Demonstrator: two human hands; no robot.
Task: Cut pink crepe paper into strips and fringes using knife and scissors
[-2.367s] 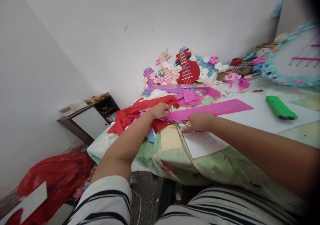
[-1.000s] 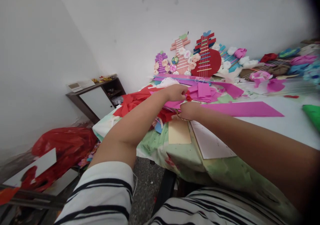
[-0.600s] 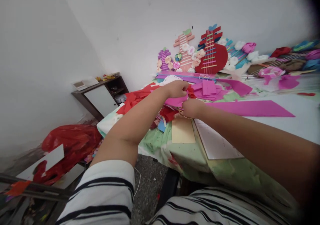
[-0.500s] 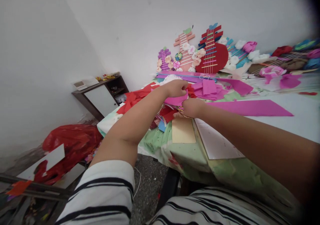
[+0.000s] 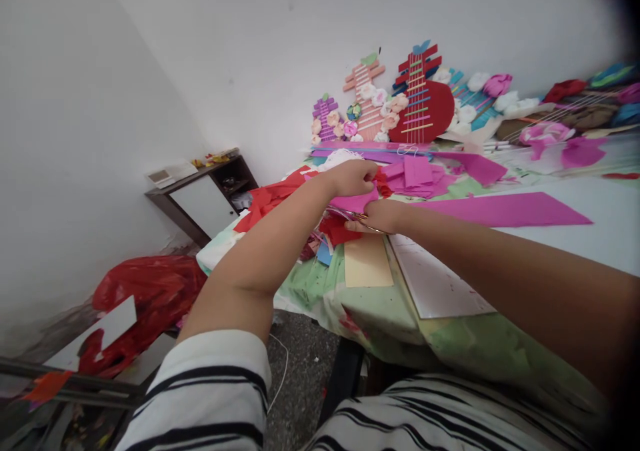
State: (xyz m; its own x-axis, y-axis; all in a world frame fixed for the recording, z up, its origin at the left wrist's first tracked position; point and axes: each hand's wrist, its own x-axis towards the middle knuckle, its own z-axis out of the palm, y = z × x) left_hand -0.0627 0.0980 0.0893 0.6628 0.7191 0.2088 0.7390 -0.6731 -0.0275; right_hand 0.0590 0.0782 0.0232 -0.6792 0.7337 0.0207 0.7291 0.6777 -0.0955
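In the head view, my left hand (image 5: 356, 177) is closed with its fingers pinched on the edge of a pink piece of crepe paper (image 5: 353, 202). Just below and to the right, my right hand (image 5: 384, 216) is wrapped around thin metal scissors (image 5: 373, 227), whose blades lie against the paper and are mostly hidden. Red paper scraps (image 5: 340, 229) lie under both hands. A stack of cut pink paper pieces (image 5: 419, 176) sits behind the right hand.
A long pink paper strip (image 5: 505, 209) lies on a white board (image 5: 613, 211) at right. A cream card (image 5: 369, 264) rests near the table's front edge. Decorated paper lutes, including a red one (image 5: 435, 114), lean on the wall. A low cabinet (image 5: 203, 204) stands left.
My right hand's fingers have spread a little, showing more of the scissors' handles. My left hand stays on the pink paper. The camera view has shifted slightly.
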